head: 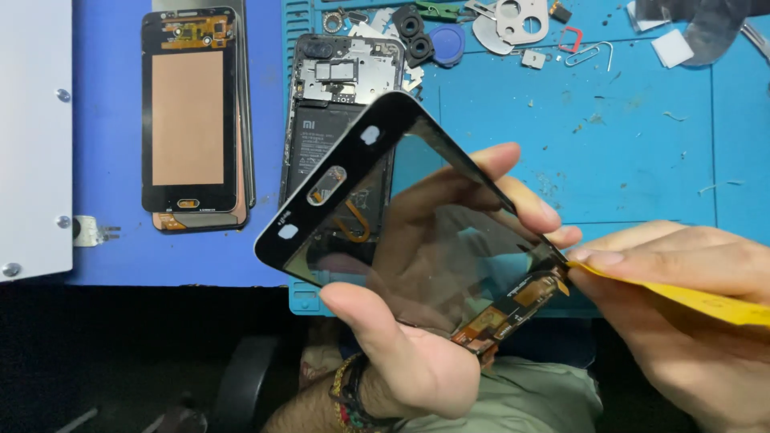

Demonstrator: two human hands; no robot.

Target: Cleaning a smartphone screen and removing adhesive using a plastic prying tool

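Observation:
My left hand (417, 337) grips a black-framed phone screen panel (353, 168), tilted in the air over the table's front edge, thumb on its near side and fingers behind the glass. A flex cable with copper parts (513, 309) hangs at the panel's lower end. My right hand (682, 321) pinches a thin yellow pry card (690, 298), whose tip touches the panel's lower right edge near the flex cable.
An opened phone body (333, 104) with its battery showing lies on the blue work mat (577, 144). A stack of spare screen panels (192, 112) lies to the left, beside a white metal plate (32, 136). Small parts, camera rings and a paper clip (589, 54) sit at the mat's far edge.

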